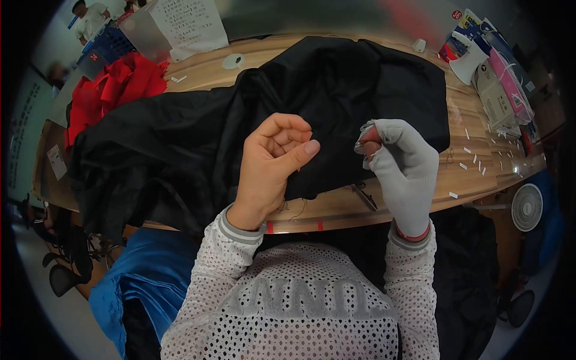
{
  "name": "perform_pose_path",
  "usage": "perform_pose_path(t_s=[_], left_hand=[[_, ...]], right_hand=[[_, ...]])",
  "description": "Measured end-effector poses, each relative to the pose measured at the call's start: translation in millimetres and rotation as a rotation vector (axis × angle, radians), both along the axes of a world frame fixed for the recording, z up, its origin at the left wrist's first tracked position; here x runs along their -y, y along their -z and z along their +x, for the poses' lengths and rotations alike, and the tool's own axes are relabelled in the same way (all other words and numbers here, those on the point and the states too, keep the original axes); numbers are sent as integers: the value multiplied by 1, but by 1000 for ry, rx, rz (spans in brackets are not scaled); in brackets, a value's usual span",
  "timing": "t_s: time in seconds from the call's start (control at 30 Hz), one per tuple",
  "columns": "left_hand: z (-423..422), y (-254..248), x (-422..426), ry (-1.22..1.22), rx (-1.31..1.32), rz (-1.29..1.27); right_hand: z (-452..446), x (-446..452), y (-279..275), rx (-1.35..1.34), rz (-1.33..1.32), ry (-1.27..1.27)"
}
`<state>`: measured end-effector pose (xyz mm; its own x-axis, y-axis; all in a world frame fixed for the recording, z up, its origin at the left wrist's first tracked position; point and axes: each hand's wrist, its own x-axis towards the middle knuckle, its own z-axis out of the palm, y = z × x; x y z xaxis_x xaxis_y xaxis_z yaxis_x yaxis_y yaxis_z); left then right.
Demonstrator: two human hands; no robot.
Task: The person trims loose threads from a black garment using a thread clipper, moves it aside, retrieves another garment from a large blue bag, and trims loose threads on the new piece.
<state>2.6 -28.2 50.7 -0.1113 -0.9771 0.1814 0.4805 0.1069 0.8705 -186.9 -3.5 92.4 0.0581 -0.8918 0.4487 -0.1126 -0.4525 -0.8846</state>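
Observation:
My bare left hand [273, 162] is raised over black fabric [174, 126], its fingers curled in and the thumb close to them. Whatever it may hold is too small to see. Opposite it, my right hand [402, 174] wears a light grey glove with bare thumb and index tips, pressed together in a pinch. Nothing can be made out between them. The black fabric lies bunched across the wooden table [468, 174], beneath and beyond both hands. A dark, thin metal tool [364, 197] rests near the front edge, just left of my right wrist.
Red fabric [114, 90] is piled at the back left, near a printed sheet [189, 24]. White slips [474, 159] are scattered on the right, before a carton [495, 99]. Blue fabric [141, 270] hangs below the table at left. A small fan [527, 207] is at right.

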Motion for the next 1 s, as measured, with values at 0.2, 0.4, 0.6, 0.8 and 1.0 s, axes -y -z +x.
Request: perform_pose_path(t_s=[0.2, 0.4, 0.6, 0.8, 1.0], left_hand=[[6, -2, 9, 63, -87, 94], [29, -8, 75, -148, 48, -9], [34, -6, 128, -113, 247, -103], [38, -8, 137, -167, 342, -144], [64, -23, 134, -279, 403, -201]], right_hand=[[0, -3, -4, 81, 91, -34], [-2, -9, 16, -22, 289, -138], [57, 27, 67, -432, -506, 254], [65, 17, 96, -612, -547, -56], [-7, -39, 104, -642, -42, -15]])
